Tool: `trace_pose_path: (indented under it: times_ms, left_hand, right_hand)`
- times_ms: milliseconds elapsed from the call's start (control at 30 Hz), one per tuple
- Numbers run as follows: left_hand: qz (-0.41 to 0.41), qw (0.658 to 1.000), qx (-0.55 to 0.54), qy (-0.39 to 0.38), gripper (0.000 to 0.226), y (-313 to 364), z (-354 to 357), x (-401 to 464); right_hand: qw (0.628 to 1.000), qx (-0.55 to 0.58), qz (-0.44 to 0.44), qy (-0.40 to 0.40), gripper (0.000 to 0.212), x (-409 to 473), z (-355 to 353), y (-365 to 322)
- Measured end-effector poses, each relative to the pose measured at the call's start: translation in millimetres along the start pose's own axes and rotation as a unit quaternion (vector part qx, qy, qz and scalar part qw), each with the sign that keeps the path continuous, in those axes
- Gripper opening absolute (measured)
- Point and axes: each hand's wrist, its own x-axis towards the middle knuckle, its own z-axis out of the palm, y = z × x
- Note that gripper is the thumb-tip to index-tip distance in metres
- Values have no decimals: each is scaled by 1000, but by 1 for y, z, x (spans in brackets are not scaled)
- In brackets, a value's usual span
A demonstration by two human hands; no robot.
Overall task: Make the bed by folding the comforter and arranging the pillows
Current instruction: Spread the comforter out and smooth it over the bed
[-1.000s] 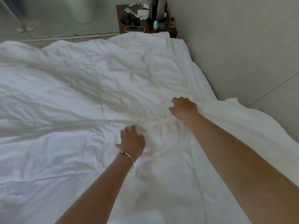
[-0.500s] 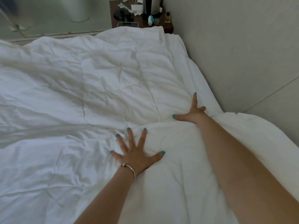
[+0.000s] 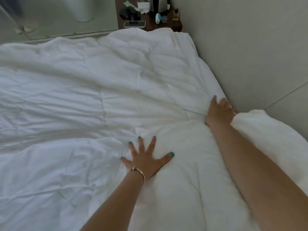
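A white, wrinkled comforter [image 3: 100, 100] covers the whole bed. My left hand [image 3: 146, 159] lies flat on it with fingers spread, pressing down near the middle front; a thin bracelet circles the wrist. My right hand [image 3: 220, 110] reaches to the comforter's right edge beside the wall, fingers extended and slightly blurred, touching the fabric where a fold runs across. A puffy folded part of the comforter [image 3: 260, 130] bulges to the right of my right forearm. No pillows are in view.
A grey wall [image 3: 250, 47] runs along the bed's right side. A dark nightstand [image 3: 176, 25] stands at the far corner with a phone [image 3: 134, 23], a kettle [image 3: 160, 5], small bottles and papers. Floor lies beyond the bed's far left edge.
My right hand has slid rightward across the comforter to the wall edge. The left hand, curled a second ago, spread flat and stays pressing in place.
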Motion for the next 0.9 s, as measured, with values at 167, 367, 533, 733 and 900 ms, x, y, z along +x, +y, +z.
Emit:
trace_pose_path:
  times_ms: [167,367,533,733,900]
  left_hand:
    - [95,991,-74,52,74,-21,5,-9]
    - [181,977,22,112,54,-107,32,-67]
    - [167,970,108,139,55,-167,41,-115]
    - [84,982,98,138,57,-311,50,-191]
    - [48,977,97,185,61,-464,26,-235]
  right_hand:
    - [921,139,-362,39,51,-54,-39,-57]
    - [882,-80,-431,-174,64,-148,1,-99]
    - [901,-181,-353,-176,70,-207,17,-101]
    - [972,-79,-206,-78,57,-382,61,-151]
    - [933,64,-335,-111,70,-528,98,-302]
